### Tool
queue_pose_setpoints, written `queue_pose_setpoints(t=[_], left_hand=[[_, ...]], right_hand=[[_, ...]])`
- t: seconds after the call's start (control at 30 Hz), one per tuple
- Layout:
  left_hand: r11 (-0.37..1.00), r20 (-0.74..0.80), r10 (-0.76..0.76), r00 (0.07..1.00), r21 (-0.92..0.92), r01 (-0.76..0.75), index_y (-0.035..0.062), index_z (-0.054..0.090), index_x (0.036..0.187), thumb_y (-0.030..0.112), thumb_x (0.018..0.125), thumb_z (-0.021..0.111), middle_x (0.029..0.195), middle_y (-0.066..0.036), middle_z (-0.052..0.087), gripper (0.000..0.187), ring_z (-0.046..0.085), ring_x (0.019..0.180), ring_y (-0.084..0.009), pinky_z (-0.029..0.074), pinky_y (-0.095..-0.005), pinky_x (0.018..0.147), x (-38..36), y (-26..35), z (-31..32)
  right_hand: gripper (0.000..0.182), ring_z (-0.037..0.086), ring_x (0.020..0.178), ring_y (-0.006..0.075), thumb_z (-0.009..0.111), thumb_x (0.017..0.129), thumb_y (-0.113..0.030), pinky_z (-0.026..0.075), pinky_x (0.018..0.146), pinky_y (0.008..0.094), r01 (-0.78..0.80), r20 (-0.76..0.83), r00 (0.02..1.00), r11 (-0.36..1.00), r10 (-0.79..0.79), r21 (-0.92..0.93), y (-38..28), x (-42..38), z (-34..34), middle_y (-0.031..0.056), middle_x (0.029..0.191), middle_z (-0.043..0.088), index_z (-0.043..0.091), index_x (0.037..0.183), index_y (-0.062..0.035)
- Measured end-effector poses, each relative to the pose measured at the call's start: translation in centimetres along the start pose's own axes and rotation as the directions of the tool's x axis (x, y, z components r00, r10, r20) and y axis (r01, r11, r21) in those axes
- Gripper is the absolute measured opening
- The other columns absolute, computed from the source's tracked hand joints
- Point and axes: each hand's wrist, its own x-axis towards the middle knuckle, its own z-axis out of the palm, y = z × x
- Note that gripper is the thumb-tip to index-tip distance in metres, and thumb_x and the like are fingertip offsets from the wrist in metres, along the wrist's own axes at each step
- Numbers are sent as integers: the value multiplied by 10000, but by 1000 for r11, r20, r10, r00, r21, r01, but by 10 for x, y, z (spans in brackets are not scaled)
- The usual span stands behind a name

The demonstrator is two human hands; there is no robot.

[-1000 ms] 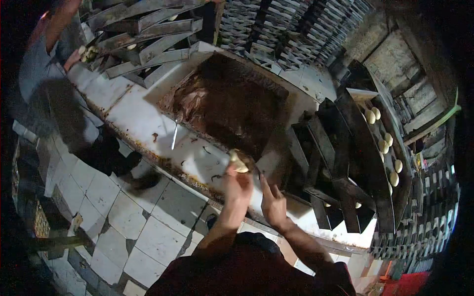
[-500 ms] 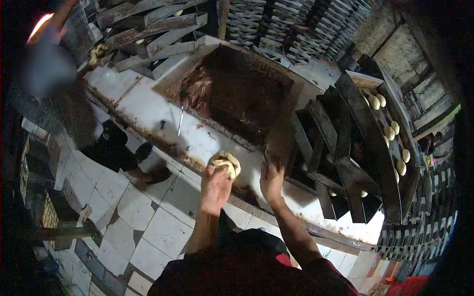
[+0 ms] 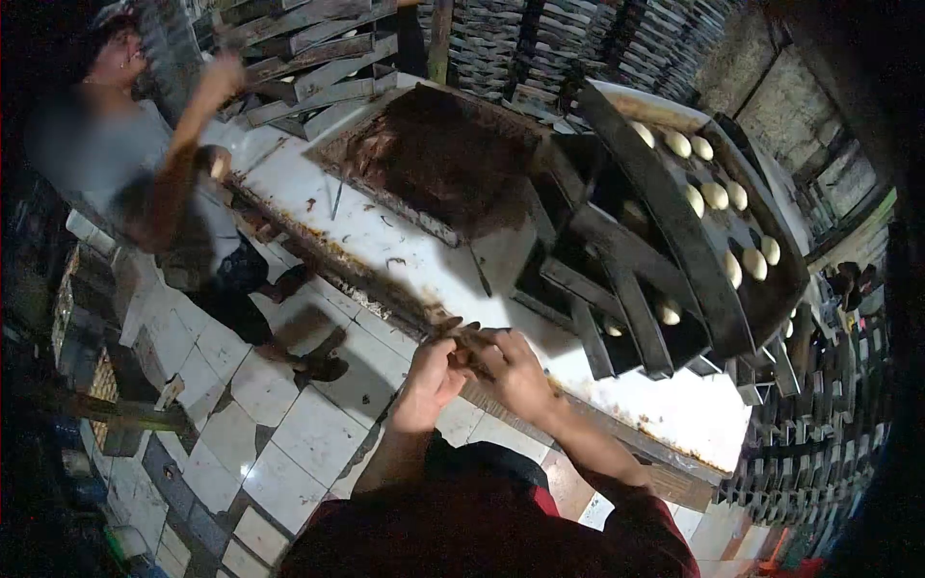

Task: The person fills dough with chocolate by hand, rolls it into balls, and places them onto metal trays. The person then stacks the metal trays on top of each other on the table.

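My left hand is closed around a piece of dough, in front of my body at the counter's near edge. Brown paste covers what shows of the dough, and my fingers hide most of it. From the other side, my right hand bends its fingers onto the same piece, so both hands meet there. Beyond them, a shallow tray of dark brown filling rests on the white counter.
Stacked metal trays stand at the right, the top one carrying several pale dough pieces. More trays are piled at the back left. A thin tool lies by the filling. Another person stands at the left with an arm raised.
My right hand has moved left from the counter to meet my left hand at the dough. The pale dough now shows brown paste. My view has shifted, and the other person's raised arm has come into sight.
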Motion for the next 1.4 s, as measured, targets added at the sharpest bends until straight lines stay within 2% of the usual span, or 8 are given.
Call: queue_pose_setpoints(t=[0.13,0.37,0.47,0.67,0.83,0.97,1.33,1.4], left_hand=[[991,62,-95,994,-93,101,11,473,1168,-9,867,381,1087,-133,537,315,555,913,-199,479,-304,778,-39,-44,33],[716,149,147,978,666,-209,33,469,1214,56,873,527,1052,-60,543,346,532,905,-115,468,-248,737,-111,-89,62],[904,33,141,989,404,-142,49,491,1175,49,884,502,1040,-59,542,292,539,900,-119,478,-254,704,-133,-96,75],[911,215,58,975,388,-140,68,531,1133,35,861,539,1052,-40,548,274,543,915,-126,479,-252,759,-178,-118,62],[607,432,243,868,631,-484,40,514,1144,54,858,544,1119,-67,549,287,516,1020,-153,457,-259,836,-208,-132,51],[931,130,207,970,278,-236,36,453,1107,91,889,513,1125,-107,551,233,546,939,-160,469,-283,780,-230,-148,51],[762,504,126,855,503,-408,24,524,1125,65,876,521,1191,-96,524,252,512,1040,-155,454,-269,833,-271,-209,95],[719,455,189,870,540,-438,30,527,1107,72,883,513,1166,-91,538,229,533,995,-153,468,-266,797,-273,-232,111]], right_hand=[[227,581,693,308,663,718,-74,489,600,368,-201,31,979,978,199,60,-5,-64,-39,139,806,588,530,892,-13],[242,610,795,256,627,791,-62,502,707,322,-598,433,799,468,418,651,-12,-114,-105,164,899,593,544,1002,22],[242,575,850,266,636,780,-46,495,730,324,-225,60,974,911,218,346,-46,-135,-111,160,974,554,560,1001,18],[211,603,796,239,678,752,-59,496,692,315,-368,50,927,871,373,327,-75,-171,-122,138,885,581,546,890,31],[222,610,852,174,625,814,-63,493,694,273,-573,288,767,409,574,710,-120,-190,-127,155,901,584,510,983,25],[219,520,881,306,693,719,-36,435,790,380,-368,-83,918,911,388,187,-160,-224,-110,140,945,538,598,914,-8],[110,581,761,105,559,841,8,487,619,240,-566,125,694,430,709,704,-165,-287,-197,82,856,565,512,937,34],[188,575,840,234,650,769,-34,485,684,305,-464,-151,831,816,536,344,-168,-305,-207,155,936,521,569,932,14]])
